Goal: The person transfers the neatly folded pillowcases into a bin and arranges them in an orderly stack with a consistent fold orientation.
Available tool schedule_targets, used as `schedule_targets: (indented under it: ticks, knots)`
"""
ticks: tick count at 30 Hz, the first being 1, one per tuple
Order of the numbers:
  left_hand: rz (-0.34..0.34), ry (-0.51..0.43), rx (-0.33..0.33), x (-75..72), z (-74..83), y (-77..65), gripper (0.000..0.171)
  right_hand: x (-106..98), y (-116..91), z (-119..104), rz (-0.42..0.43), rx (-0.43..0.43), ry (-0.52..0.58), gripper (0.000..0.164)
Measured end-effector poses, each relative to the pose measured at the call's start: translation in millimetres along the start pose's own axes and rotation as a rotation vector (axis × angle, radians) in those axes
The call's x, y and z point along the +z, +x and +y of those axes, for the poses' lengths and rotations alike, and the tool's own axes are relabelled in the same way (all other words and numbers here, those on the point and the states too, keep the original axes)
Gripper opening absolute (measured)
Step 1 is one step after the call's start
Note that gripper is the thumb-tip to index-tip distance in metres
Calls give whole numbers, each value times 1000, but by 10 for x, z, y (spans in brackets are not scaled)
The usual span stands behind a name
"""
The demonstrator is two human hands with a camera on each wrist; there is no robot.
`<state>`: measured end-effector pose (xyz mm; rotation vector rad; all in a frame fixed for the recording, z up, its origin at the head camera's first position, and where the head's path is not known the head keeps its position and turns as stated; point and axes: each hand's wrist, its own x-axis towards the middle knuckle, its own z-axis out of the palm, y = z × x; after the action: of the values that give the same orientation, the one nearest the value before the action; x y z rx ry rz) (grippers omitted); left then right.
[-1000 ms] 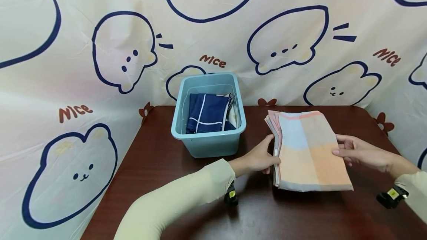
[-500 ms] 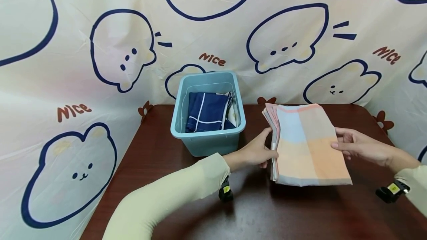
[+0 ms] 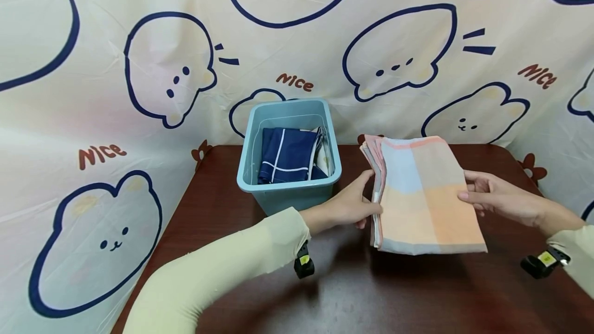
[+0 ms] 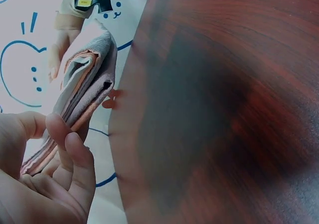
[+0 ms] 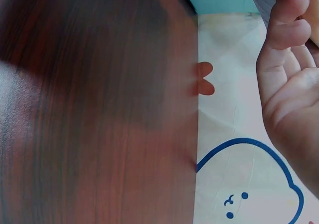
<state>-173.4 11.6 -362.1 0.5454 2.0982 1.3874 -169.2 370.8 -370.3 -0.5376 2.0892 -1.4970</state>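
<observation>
A folded checked cloth point(image 3: 427, 195) in pale blue, beige and orange is held up above the dark wooden table, its shadow falling below. My left hand point(image 3: 345, 205) pinches the layered left edge between thumb and fingers. On the opposite side, my right hand point(image 3: 506, 200) grips the edge with the thumb on the front face. The left wrist view shows the stacked folds of the cloth point(image 4: 89, 74) against the curled fingers of the left hand point(image 4: 55, 179). In the right wrist view, only a corner of the cloth appears beside the right hand point(image 5: 294, 94).
A light blue plastic basket point(image 3: 297, 200) stands at the back of the table point(image 3: 204, 210), left of the cloth. Inside lies a folded navy cloth point(image 3: 290, 151) with white lines, next to a pale patterned one point(image 3: 323, 159). A printed fabric backdrop point(image 3: 287, 55) hangs behind.
Both hands have raised the checked cloth slightly and shifted it a little left, toward the basket. Their hold on it looks the same.
</observation>
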Motion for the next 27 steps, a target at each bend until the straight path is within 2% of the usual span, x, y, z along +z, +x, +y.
schedule_targets:
  ticks: [4,13,23,27]
  knots:
    - [-1,3,0,-56,46,-38,84,10,21,-50,17,5,-23,36]
    - [-20,5,51,-189,132,-111,84,47,74,-198,19,-13,-10,37]
    - [-12,26,35,-342,241,-198,86,95,184,-360,74,42,-32,38]
    - [-12,31,42,-412,266,-241,86,120,230,-419,75,35,-37,38]
